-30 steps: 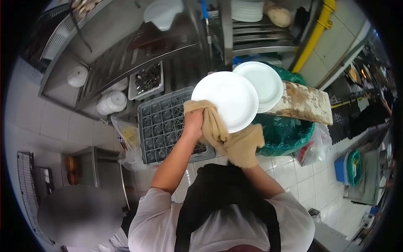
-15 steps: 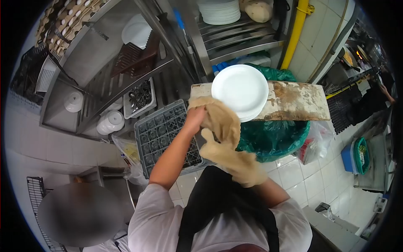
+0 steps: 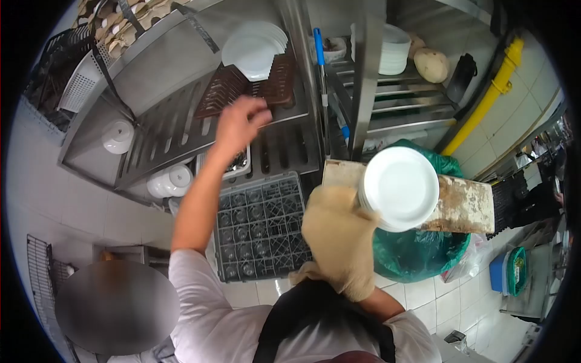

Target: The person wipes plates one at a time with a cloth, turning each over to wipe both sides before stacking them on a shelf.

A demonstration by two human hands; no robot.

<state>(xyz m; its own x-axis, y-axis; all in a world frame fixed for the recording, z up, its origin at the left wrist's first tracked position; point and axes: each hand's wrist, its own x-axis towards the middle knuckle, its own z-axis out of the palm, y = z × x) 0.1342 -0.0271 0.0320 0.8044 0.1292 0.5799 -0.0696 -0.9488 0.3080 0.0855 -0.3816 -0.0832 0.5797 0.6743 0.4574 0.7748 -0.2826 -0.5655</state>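
Observation:
My left hand (image 3: 243, 124) is bare and stretched forward, fingers apart and slightly blurred, with nothing in it. It is just in front of a brown plate rack (image 3: 221, 91) on the steel shelf, where several white plates (image 3: 253, 51) stand. A tan cloth (image 3: 339, 233) covers my right hand (image 3: 357, 212) and forearm, hiding the fingers. The cloth's far edge meets the left side of a stack of white plates (image 3: 401, 187), which rests on a worn board (image 3: 463, 206).
Below the shelf is a grey glass rack (image 3: 260, 227) holding glasses. A green-lined bin (image 3: 420, 257) stands under the board. White bowls (image 3: 169, 180) sit on the lower left shelf. A yellow pipe (image 3: 484, 100) runs up the right wall. Another person (image 3: 115, 308) is at lower left.
My left hand has let go of the cloth and moved up and left to the brown rack. My right hand, with the cloth, has come up beside the plate stack. The view has shifted left.

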